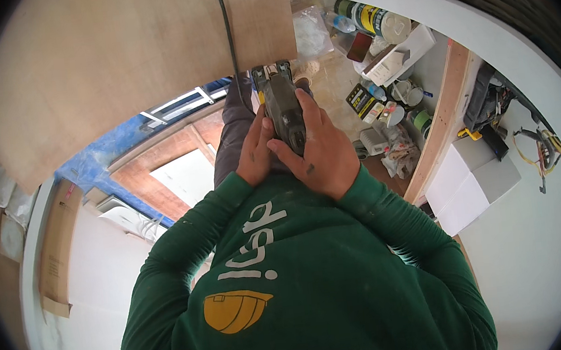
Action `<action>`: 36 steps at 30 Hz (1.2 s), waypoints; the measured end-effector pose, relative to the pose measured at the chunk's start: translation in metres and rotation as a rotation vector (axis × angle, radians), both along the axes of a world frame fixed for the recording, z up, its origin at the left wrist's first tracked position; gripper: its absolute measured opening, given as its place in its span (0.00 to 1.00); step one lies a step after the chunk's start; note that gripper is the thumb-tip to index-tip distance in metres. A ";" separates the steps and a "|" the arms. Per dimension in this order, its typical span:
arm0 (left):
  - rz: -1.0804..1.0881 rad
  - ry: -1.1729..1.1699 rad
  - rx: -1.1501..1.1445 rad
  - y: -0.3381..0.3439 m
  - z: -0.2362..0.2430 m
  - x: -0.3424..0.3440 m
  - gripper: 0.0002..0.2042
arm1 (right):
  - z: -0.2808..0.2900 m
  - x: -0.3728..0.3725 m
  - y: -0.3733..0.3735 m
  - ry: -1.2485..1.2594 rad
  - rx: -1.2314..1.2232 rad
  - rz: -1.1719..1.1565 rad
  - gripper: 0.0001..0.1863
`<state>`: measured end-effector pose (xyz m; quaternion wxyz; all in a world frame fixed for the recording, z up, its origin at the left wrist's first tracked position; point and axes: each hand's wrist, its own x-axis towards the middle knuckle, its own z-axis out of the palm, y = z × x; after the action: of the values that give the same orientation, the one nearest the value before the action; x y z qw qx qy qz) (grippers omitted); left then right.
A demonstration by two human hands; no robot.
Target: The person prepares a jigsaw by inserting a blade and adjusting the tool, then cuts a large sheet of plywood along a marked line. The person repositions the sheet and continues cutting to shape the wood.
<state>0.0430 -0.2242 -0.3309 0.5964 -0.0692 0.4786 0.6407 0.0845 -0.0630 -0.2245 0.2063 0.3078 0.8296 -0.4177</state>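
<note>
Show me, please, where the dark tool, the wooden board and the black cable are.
Dark tool [282,106]: head view, middle of its body.
Wooden board [128,61]: head view, its bare face.
Black cable [229,35]: head view, partway along it.

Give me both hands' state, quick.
Left hand: closed against the left side of the dark handheld power tool, holding it; some fingers hidden.
Right hand: closed on the same tool's right side, holding it.

Soft, fairly bright, diffuse light with faint shadows, slight haze, strong fisheye bending, blackened corners
</note>
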 end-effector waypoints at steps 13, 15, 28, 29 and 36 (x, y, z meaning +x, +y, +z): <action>-0.046 0.058 -0.143 0.000 0.002 0.001 0.41 | 0.007 -0.012 0.008 -0.055 -0.109 -0.031 0.51; -0.048 0.059 -0.171 -0.002 -0.003 0.005 0.41 | 0.008 -0.015 0.008 -0.050 -0.118 -0.052 0.52; -0.029 0.084 -0.186 0.001 -0.003 0.003 0.37 | 0.004 -0.022 0.010 -0.089 -0.106 -0.070 0.49; -0.036 0.068 -0.204 0.002 -0.003 0.003 0.37 | 0.004 -0.021 0.010 -0.096 -0.121 -0.081 0.49; 0.039 0.052 -0.162 0.006 -0.001 0.005 0.36 | -0.006 -0.017 0.010 0.011 -0.036 -0.028 0.51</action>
<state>0.0484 -0.2181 -0.3316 0.5636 -0.1097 0.5428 0.6129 0.0680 -0.0531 -0.2300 0.2012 0.3134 0.8186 -0.4372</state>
